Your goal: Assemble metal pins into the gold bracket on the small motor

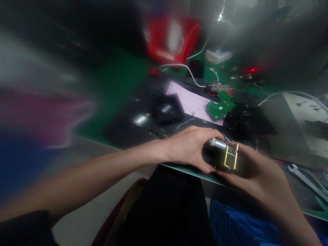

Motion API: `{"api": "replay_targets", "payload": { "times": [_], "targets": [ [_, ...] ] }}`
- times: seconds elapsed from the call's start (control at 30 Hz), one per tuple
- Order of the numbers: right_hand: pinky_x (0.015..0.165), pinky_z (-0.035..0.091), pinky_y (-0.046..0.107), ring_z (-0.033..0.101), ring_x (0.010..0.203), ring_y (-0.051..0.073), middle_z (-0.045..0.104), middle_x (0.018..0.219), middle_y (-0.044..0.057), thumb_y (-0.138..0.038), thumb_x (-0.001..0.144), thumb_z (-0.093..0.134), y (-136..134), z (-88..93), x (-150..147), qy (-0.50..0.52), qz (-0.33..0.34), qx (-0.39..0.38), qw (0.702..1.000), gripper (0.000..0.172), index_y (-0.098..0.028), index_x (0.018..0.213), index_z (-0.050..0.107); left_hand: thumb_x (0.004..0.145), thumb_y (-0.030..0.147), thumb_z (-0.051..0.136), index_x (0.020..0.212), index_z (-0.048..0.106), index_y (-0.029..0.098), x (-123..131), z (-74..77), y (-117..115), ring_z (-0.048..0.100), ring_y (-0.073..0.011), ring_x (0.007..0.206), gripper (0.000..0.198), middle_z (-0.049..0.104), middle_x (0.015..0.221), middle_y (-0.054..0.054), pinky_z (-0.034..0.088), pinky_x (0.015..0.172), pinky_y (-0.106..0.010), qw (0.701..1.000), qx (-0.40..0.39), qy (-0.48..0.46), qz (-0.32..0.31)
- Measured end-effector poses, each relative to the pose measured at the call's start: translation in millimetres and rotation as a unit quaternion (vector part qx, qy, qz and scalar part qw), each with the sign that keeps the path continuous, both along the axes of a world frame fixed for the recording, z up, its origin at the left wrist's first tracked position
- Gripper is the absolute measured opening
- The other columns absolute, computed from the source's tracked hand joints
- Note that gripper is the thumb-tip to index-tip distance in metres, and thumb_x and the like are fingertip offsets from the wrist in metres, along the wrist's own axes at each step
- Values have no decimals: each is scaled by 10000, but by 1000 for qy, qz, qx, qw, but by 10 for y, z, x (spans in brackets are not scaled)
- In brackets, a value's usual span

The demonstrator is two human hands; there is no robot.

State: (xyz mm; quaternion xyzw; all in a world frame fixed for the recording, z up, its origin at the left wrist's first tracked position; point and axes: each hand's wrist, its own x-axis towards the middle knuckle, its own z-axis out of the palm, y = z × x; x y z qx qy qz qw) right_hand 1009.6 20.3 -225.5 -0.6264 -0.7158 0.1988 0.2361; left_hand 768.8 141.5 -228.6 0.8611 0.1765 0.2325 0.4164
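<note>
My left hand (191, 147) and my right hand (252, 174) meet over the table's near edge, both gripping a small dark assembly (224, 157). The assembly has a silver cylindrical motor (217, 143) on top and yellow-edged metal strips on its side. My left fingers wrap its left end; my right palm cradles it from below and the right. The picture is strongly motion-blurred, so finer detail of the part is unclear.
On the green mat (115, 85) lie a green circuit board (220, 106), a white printed sheet (189, 100), a black part (166, 109), white cables and small screws. A red bin (174, 39) stands at the back, a wrench (306, 179) at right, a blue crate (238, 225) below.
</note>
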Motion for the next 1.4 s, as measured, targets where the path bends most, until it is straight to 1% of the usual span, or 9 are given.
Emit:
{"api": "replay_targets", "payload": {
  "times": [0.2, 0.33, 0.47, 0.53, 0.63, 0.8, 0.97, 1.2, 1.4],
  "targets": [
    [1009, 585, 405, 720, 995, 238, 710, 1225, 24, -477, 831, 818, 10, 28, -8, 3, 12, -11, 1000, 586, -275, 1348, 629, 683, 319, 862, 1251, 651, 180, -9, -24, -4, 706, -228, 1072, 622, 743, 1201, -59, 516, 935, -316, 1000, -12, -7, -7],
    [1018, 577, 413, 719, 1008, 245, 713, 1223, 26, -470, 834, 818, 27, 21, 1, 7, 11, -8, 1000, 587, -272, 1353, 629, 718, 274, 846, 1305, 608, 176, -22, -10, -20, 674, -246, 1143, 642, 703, 1265, -102, 513, 988, -340, 999, -20, -15, -23],
    [1039, 569, 418, 700, 1081, 256, 692, 1273, 43, -468, 849, 806, 12, -8, 16, 0, 12, -5, 1000, 604, -256, 1380, 610, 723, 426, 895, 1380, 567, 178, -43, 96, -28, 635, -271, 1217, 775, 657, 1347, -131, 497, 1039, -374, 999, -28, -14, -36],
    [1056, 562, 426, 682, 1136, 268, 669, 1319, 52, -503, 842, 813, -9, 4, 13, 9, 13, -14, 1000, 649, -257, 1399, 590, 779, 464, 859, 1363, 593, 166, -47, 167, -26, 638, -254, 1215, 708, 666, 1334, -123, 491, 1046, -354, 999, -26, -24, -38],
    [1087, 545, 425, 652, 1206, 281, 623, 1400, 44, -583, 804, 840, -33, 76, -6, 24, 5, -21, 999, 785, -294, 1464, 531, 848, 415, 804, 1328, 630, 137, -38, 240, -16, 656, -230, 1183, 581, 696, 1284, -115, 490, 1031, -325, 999, -23, -28, -38],
    [1029, 567, 319, 700, 1036, 207, 689, 1237, -9, -505, 866, 815, -29, 201, -30, 2, 14, 5, 1000, 591, -332, 1384, 589, 836, 417, 811, 1304, 653, 174, -20, 270, 18, 671, -246, 1139, 550, 714, 1246, -98, 501, 977, -339, 999, -25, -4, -34],
    [995, 574, 272, 690, 1020, 197, 688, 1226, -16, -516, 829, 849, -30, 149, 5, 0, -4, 14, 1000, 612, -318, 1355, 609, 793, 482, 850, 1252, 674, 203, -25, 269, 53, 675, -238, 1089, 565, 727, 1200, -64, 507, 914, -328, 998, -55, 2, -29],
    [982, 563, 217, 694, 1002, 168, 703, 1204, -43, -498, 814, 855, -9, 135, -14, 19, -1, 23, 1000, 588, -330, 1332, 633, 831, 398, 824, 1287, 662, 188, -33, 278, 28, 667, -219, 1107, 527, 716, 1221, -64, 495, 930, -309, 998, -51, -3, -32],
    [960, 570, 209, 705, 975, 163, 718, 1181, -61, -554, 766, 880, -11, 121, -13, 30, -23, 12, 999, 630, -343, 1313, 652, 801, 415, 848, 1240, 667, 192, -16, 294, 20, 671, -202, 1074, 525, 722, 1189, -36, 503, 897, -294, 998, -62, 3, -18]
  ]
}}
